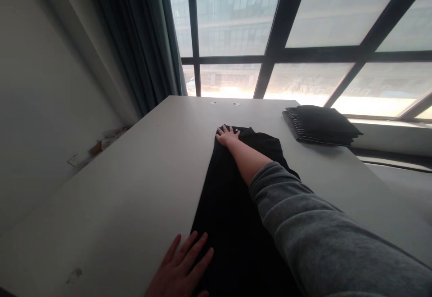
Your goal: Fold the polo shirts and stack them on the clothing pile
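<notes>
A black shirt [222, 189] lies lengthwise on the white table, with a small pale label at its far end. Fingers spread, my right hand [228, 136] rests flat on that far end, near the label. My right forearm and grey sleeve reach across the shirt and hide part of its right side. Close to me, my left hand [184, 263] is open, its fingertips at the shirt's left edge and its palm over the tabletop. The shirt's near end runs out of the bottom of the view.
The white table [135, 189] has two white-rimmed fittings near its far edge. On its right stands a stack of folded black cloth items [324, 126]. Beyond are large windows and a dark curtain [135, 31]; a wall is on the left.
</notes>
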### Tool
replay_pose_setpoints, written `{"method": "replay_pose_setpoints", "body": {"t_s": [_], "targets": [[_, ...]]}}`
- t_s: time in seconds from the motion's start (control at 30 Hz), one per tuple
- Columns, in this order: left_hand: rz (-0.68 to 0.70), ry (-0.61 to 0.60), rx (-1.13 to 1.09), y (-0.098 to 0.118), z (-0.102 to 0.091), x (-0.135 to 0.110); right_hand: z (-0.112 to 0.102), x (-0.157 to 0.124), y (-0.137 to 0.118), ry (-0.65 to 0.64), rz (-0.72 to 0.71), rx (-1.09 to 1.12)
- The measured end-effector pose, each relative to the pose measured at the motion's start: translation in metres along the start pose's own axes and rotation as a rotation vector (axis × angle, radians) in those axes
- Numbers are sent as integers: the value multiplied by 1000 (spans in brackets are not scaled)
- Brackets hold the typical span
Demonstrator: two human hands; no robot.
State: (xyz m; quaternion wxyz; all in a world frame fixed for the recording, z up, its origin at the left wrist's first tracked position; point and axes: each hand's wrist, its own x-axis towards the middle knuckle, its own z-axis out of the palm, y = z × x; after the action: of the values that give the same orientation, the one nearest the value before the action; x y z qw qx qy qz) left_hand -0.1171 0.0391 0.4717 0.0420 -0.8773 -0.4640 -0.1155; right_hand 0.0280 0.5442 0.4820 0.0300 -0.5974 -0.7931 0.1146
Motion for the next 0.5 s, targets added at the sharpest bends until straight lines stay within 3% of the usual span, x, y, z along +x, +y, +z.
{"method": "replay_pose_setpoints", "body": {"t_s": [0.17, 0.27, 0.4, 0.5], "targets": [[3, -8, 23, 3, -1, -1, -8, 6, 0, -49, -4, -18], [-37, -31, -5, 1, -5, 3, -21, 5, 20, 26, -49, 10], [-114, -82, -105, 8, -21, 22, -50, -12, 88, 180, -4, -29], [-47, -134, -205, 25, -33, 52, -69, -40, 155, 188, 30, -68]]}}
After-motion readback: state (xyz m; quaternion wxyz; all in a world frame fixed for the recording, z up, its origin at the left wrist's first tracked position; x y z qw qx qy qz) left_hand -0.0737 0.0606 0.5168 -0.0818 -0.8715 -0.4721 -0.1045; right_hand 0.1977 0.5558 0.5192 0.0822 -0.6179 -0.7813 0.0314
